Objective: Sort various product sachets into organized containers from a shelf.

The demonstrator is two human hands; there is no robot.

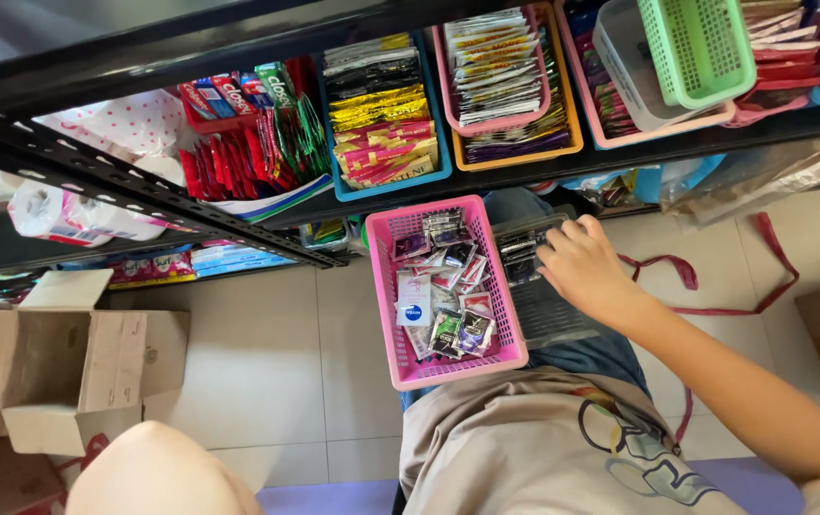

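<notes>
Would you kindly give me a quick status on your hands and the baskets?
Right hand reaching into grey basket. Left hand not visible. Pink basket of sachets alongside, touching.

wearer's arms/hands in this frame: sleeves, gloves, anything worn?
Only the right hand and its forearm show. Both are bare: no glove, no watch, ring or band visible, no sleeve down to the wrist. The arm runs from the lower right corner. The left hand is out of view. The torso below wears a beige T-shirt with a line-drawn graphic.

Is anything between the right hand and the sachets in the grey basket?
Nothing visible. The right hand already rests in the grey basket, fingertips on the dark sachets at its far end. The pink basket sits beside it, to the side, not in the way.
</notes>
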